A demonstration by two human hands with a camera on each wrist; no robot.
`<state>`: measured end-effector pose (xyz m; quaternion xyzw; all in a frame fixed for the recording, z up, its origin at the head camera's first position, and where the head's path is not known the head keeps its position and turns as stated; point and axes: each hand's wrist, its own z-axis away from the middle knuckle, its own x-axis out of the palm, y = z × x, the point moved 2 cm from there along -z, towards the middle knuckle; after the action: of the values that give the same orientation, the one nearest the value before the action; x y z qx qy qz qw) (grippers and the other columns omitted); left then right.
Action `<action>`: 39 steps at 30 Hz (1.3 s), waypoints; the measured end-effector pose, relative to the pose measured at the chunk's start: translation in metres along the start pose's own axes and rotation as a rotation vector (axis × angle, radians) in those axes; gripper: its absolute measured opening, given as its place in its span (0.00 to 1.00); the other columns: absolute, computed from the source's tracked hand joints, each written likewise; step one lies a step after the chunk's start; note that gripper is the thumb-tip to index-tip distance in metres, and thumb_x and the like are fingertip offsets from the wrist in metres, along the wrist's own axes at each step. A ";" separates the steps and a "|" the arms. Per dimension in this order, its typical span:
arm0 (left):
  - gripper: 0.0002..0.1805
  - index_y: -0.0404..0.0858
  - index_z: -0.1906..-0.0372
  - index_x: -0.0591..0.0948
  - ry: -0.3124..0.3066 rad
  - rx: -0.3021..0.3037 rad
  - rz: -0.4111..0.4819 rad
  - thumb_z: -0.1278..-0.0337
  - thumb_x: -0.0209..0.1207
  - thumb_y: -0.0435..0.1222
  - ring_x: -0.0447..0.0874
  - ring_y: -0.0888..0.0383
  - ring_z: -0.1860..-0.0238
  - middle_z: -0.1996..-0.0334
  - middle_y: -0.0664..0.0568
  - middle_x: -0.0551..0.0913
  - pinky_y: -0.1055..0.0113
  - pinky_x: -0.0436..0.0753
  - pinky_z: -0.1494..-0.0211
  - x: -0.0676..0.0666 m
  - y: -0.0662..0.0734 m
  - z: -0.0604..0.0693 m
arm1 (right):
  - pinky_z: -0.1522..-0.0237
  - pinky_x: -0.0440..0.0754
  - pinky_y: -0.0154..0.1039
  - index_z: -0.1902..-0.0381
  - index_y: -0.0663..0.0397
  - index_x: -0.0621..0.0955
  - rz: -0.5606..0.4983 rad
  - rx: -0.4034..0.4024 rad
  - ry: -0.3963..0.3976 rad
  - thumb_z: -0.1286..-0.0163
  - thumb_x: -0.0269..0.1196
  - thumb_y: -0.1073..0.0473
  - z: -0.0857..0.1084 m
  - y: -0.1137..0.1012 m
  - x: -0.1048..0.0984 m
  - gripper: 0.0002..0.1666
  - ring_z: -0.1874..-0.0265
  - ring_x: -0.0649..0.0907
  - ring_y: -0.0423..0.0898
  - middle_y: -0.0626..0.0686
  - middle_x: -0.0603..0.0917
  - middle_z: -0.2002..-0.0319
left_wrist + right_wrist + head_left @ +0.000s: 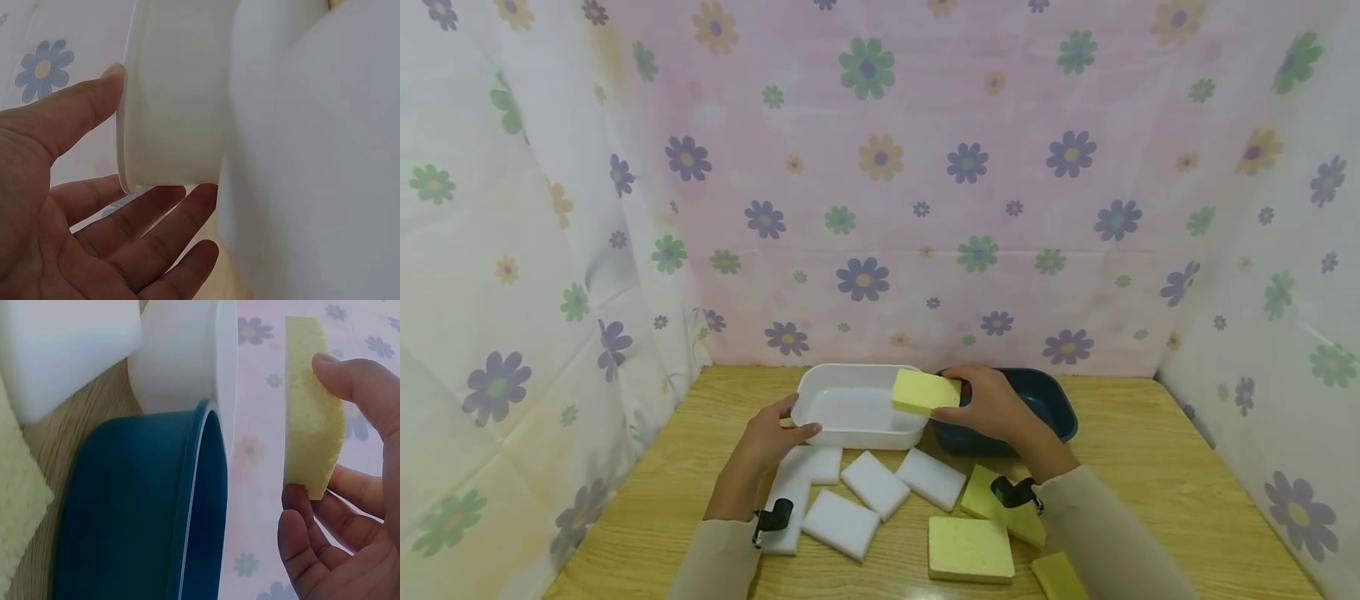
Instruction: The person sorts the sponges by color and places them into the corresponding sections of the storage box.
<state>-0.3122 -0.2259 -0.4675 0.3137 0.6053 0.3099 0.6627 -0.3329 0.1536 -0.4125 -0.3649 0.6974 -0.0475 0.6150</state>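
Two hands in beige sleeves (715, 550) reach across a wooden table (1157, 467). Take the white tray (850, 408) as the centre of the clock. At its 3 o'clock, close by, stands a dark blue tray (973, 442).

The right hand (988, 404), over the blue tray, pinches a yellow sponge (921, 392) between thumb and fingers, which are parted only by the sponge. The sponge is raised, pointing toward 9 o'clock from the hand, and from the head view appears across the white tray's 3 o'clock end.

The left hand (769, 433) is at the white tray's 8 o'clock. It is spread wide: the thumb meets the rim, and loose fingers touch the end wall, the little finger apart from it.

Between the white tray's 4 and 7 o'clock, white blocks (840, 523) lie flat on the table. From the blue tray's 5 to 7 o'clock lie three more yellow sponges (970, 546), one partly covered by the right sleeve. A black wrist camera (778, 514) sits at each cuff. Toward 12 o'clock, behind both trays, hangs flowered cloth (820, 117).
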 end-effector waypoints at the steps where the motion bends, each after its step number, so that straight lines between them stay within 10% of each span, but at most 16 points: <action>1: 0.53 0.39 0.17 0.56 -0.002 -0.001 0.002 0.38 0.70 0.54 0.77 0.38 0.31 0.24 0.35 0.68 0.41 0.82 0.38 0.000 0.000 0.000 | 0.62 0.79 0.39 0.35 0.48 0.82 -0.008 -0.002 0.005 0.42 0.77 0.35 -0.001 0.000 0.001 0.42 0.64 0.78 0.42 0.47 0.85 0.50; 39: 0.54 0.39 0.17 0.55 -0.023 0.020 -0.026 0.37 0.68 0.57 0.73 0.35 0.29 0.24 0.34 0.67 0.41 0.82 0.38 -0.001 -0.005 -0.003 | 0.59 0.83 0.40 0.32 0.55 0.80 -0.119 0.046 0.004 0.43 0.79 0.40 -0.035 -0.022 0.036 0.45 0.62 0.81 0.43 0.55 0.82 0.38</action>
<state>-0.3151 -0.2294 -0.4714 0.3161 0.6048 0.2917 0.6703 -0.3533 0.1039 -0.4223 -0.3915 0.6743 -0.1006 0.6180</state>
